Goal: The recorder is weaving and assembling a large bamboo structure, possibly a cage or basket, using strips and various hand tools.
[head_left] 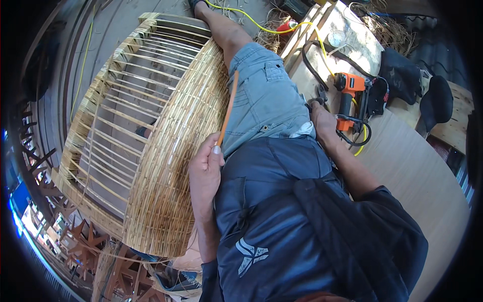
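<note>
Left hand pinches an orange strip running lengthwise beside the woven frame; right hand, grip unclear, rests near the nail gun.

place: wicker furniture workshop | signs: woven rattan frame, orange nail gun, workbench

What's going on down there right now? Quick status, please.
Left hand pinching a thin orange strip, beside the woven rattan frame. Right hand resting on the wooden table, near the orange power tool. Nothing blocking.
</note>
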The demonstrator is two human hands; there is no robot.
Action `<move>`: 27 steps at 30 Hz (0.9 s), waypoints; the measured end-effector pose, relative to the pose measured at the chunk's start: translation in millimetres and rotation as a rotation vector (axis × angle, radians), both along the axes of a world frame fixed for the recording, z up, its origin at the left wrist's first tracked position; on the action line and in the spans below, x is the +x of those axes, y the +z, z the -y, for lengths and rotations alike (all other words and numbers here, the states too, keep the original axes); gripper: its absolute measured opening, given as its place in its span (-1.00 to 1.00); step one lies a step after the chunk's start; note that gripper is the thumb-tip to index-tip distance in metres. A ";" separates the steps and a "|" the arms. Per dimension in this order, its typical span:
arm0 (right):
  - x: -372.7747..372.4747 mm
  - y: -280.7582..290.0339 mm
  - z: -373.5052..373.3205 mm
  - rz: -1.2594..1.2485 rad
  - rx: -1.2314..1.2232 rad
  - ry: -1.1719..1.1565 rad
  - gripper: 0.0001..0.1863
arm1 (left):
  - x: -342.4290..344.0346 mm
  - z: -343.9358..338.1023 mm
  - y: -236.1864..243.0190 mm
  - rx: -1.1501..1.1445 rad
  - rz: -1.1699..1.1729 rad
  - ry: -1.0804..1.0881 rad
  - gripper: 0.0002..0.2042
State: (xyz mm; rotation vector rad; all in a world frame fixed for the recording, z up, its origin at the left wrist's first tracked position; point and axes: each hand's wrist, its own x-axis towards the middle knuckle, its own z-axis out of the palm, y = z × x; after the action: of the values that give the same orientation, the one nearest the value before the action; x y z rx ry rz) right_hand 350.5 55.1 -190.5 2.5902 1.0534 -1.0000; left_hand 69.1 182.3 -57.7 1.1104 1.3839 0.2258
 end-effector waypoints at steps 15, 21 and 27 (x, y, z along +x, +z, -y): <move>5.2 -13.6 3.3 -0.225 0.369 -0.213 -0.72 | -18.7 7.6 -12.2 0.095 0.074 -0.008 -0.82; 15.0 63.4 -62.1 -0.587 0.619 -0.619 -0.67 | -19.0 10.3 -11.7 0.097 0.100 0.094 -0.85; -63.4 104.0 -115.0 -1.213 0.408 -0.157 -0.73 | -9.7 10.4 -8.5 0.070 0.106 0.239 -0.86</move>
State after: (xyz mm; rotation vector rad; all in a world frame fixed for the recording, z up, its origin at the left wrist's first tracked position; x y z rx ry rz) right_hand 287.1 170.1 -86.5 2.1925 1.3278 -2.7991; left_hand 59.5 172.0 -66.2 0.9745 1.4212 0.5027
